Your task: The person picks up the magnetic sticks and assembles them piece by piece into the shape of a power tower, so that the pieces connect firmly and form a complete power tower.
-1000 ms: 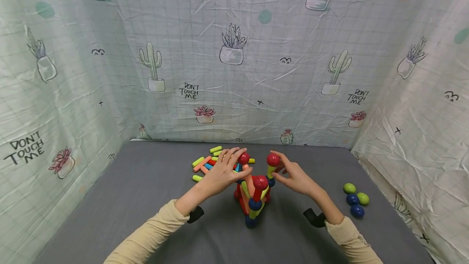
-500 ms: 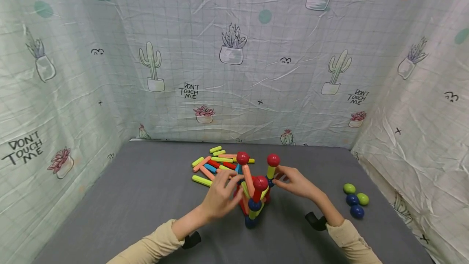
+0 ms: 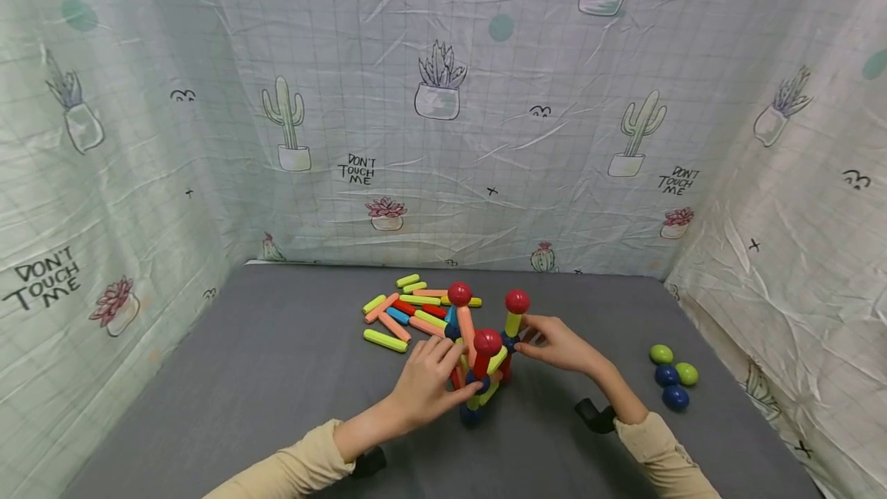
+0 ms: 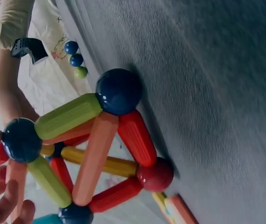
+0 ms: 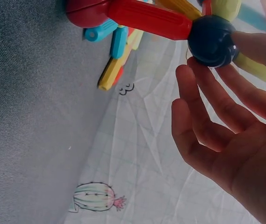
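Observation:
A frame of magnetic sticks and balls (image 3: 481,364) stands upright on the grey table, topped by red balls on short sticks. At its near corner my left hand (image 3: 426,382) grips it, the thumb against a navy ball (image 4: 21,140) and curled fingers by a salmon stick (image 4: 96,158). My right hand (image 3: 560,346) pinches another navy ball (image 5: 211,41) at the right corner between thumb and fingertips. Above that ball rises a yellow-green stick (image 3: 512,324) bearing a red ball (image 3: 517,301). The left hand hides part of the structure in the head view.
Loose magnetic sticks (image 3: 385,340) in several colours lie behind and left of the structure. Loose green and navy balls (image 3: 675,397) sit near the table's right side. A cactus-print cloth (image 3: 443,160) walls the back and sides of the grey table (image 3: 291,376).
My left hand has come down from the back-left red ball to the structure's near corner and grips there. The right hand has slid lower, from beside the red ball to the navy ball.

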`<state>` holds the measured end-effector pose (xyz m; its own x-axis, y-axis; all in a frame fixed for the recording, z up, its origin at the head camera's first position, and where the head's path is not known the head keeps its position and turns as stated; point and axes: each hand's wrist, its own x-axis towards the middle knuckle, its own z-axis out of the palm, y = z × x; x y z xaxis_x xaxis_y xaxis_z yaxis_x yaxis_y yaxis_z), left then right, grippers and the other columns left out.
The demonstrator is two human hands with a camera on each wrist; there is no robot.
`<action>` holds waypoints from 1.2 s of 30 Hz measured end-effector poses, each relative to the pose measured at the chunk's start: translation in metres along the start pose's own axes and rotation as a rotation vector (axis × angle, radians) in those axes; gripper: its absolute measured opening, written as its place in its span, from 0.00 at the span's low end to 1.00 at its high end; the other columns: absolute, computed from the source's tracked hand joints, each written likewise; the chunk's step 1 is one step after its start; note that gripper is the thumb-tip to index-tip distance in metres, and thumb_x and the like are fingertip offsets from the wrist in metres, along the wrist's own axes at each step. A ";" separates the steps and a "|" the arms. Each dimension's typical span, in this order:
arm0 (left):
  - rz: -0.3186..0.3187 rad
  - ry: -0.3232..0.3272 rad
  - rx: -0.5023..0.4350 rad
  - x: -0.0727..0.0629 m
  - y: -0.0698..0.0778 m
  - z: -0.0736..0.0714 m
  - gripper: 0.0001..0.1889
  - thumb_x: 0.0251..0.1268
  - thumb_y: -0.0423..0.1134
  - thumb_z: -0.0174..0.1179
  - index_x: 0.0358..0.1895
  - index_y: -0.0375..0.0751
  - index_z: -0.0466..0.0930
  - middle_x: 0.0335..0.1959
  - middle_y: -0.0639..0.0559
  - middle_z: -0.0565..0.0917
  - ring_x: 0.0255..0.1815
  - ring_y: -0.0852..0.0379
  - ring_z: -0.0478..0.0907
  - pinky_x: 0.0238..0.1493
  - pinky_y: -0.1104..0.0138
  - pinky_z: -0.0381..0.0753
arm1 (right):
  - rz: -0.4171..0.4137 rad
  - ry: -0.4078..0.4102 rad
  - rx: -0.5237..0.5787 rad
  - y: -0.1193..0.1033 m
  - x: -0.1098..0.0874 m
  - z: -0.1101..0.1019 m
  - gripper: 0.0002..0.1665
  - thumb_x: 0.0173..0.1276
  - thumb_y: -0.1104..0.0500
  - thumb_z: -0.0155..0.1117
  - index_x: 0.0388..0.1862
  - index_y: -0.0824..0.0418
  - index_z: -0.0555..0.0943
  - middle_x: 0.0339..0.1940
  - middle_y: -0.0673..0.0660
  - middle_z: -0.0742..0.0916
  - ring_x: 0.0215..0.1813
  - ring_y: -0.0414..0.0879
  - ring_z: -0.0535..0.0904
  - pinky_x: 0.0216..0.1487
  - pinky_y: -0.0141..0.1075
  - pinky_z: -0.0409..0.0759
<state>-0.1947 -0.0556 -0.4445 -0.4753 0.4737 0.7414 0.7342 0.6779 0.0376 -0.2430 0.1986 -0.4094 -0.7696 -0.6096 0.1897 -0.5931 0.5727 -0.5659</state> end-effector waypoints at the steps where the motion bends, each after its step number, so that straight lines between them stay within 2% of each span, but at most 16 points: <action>1: 0.013 0.001 0.010 0.000 -0.003 -0.001 0.23 0.41 0.56 0.67 0.38 0.46 0.75 0.28 0.57 0.74 0.32 0.62 0.68 0.32 0.71 0.65 | -0.003 -0.001 -0.003 0.000 0.000 0.000 0.17 0.62 0.55 0.58 0.46 0.63 0.74 0.40 0.59 0.82 0.38 0.49 0.80 0.35 0.31 0.78; 4: 0.045 -0.006 0.025 -0.002 -0.013 -0.004 0.18 0.42 0.54 0.67 0.33 0.48 0.76 0.30 0.58 0.75 0.35 0.60 0.71 0.34 0.68 0.67 | -0.005 -0.008 -0.009 -0.001 -0.001 0.001 0.16 0.62 0.53 0.59 0.44 0.62 0.75 0.38 0.57 0.82 0.37 0.46 0.80 0.35 0.31 0.78; 9: 0.093 -0.038 0.014 -0.004 -0.037 -0.011 0.12 0.45 0.48 0.64 0.33 0.49 0.78 0.32 0.58 0.77 0.38 0.60 0.71 0.37 0.66 0.69 | -0.021 -0.031 0.000 -0.005 -0.002 0.004 0.15 0.61 0.54 0.60 0.44 0.60 0.76 0.36 0.56 0.82 0.36 0.44 0.80 0.34 0.32 0.78; 15: 0.148 -0.081 0.092 -0.006 -0.067 -0.019 0.08 0.47 0.42 0.62 0.33 0.49 0.79 0.33 0.57 0.77 0.35 0.58 0.70 0.36 0.64 0.68 | -0.085 -0.023 -0.002 -0.017 0.000 0.016 0.10 0.61 0.55 0.60 0.40 0.57 0.77 0.33 0.51 0.83 0.35 0.38 0.79 0.36 0.33 0.78; 19: 0.216 -0.066 0.121 -0.007 -0.090 -0.018 0.07 0.46 0.38 0.62 0.32 0.46 0.79 0.30 0.56 0.78 0.35 0.57 0.72 0.48 0.59 0.71 | -0.107 -0.003 0.011 -0.025 0.004 0.027 0.09 0.61 0.55 0.60 0.39 0.55 0.77 0.32 0.49 0.83 0.34 0.35 0.77 0.37 0.35 0.78; 22: 0.253 -0.074 0.147 -0.009 -0.107 -0.016 0.09 0.47 0.37 0.63 0.35 0.46 0.80 0.30 0.55 0.79 0.41 0.53 0.75 0.49 0.56 0.72 | -0.111 -0.002 0.016 -0.028 0.006 0.033 0.09 0.61 0.54 0.59 0.40 0.54 0.76 0.32 0.49 0.83 0.34 0.35 0.77 0.37 0.38 0.78; 26: 0.282 -0.123 0.212 -0.016 -0.129 -0.009 0.12 0.46 0.39 0.65 0.38 0.46 0.80 0.33 0.52 0.79 0.50 0.49 0.74 0.35 0.61 0.70 | -0.105 0.003 0.011 -0.029 0.007 0.032 0.10 0.62 0.54 0.59 0.40 0.55 0.76 0.33 0.49 0.83 0.34 0.36 0.77 0.38 0.39 0.78; 31: 0.322 -0.211 0.318 -0.027 -0.154 0.002 0.08 0.48 0.41 0.64 0.32 0.46 0.77 0.38 0.49 0.80 0.54 0.48 0.72 0.31 0.63 0.66 | -0.116 0.068 -0.016 -0.033 0.005 0.020 0.14 0.61 0.54 0.59 0.44 0.59 0.75 0.35 0.51 0.83 0.35 0.37 0.77 0.39 0.36 0.78; 34: 0.323 -0.300 0.402 -0.034 -0.164 0.008 0.08 0.52 0.43 0.62 0.32 0.47 0.75 0.39 0.48 0.78 0.47 0.50 0.74 0.32 0.62 0.67 | -0.135 0.145 -0.053 -0.038 0.004 0.012 0.20 0.60 0.54 0.61 0.50 0.57 0.72 0.38 0.51 0.82 0.37 0.37 0.76 0.39 0.32 0.77; 36: 0.310 -0.369 0.450 -0.038 -0.169 0.010 0.10 0.54 0.44 0.61 0.38 0.47 0.76 0.42 0.46 0.78 0.42 0.50 0.75 0.35 0.60 0.70 | -0.151 0.188 -0.070 -0.042 0.003 0.008 0.24 0.59 0.54 0.62 0.54 0.56 0.70 0.41 0.52 0.82 0.38 0.38 0.77 0.39 0.31 0.76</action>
<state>-0.3058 -0.1829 -0.4860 -0.4682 0.7921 0.3915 0.6277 0.6100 -0.4835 -0.2190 0.1685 -0.3913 -0.6978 -0.5819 0.4178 -0.7145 0.5237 -0.4639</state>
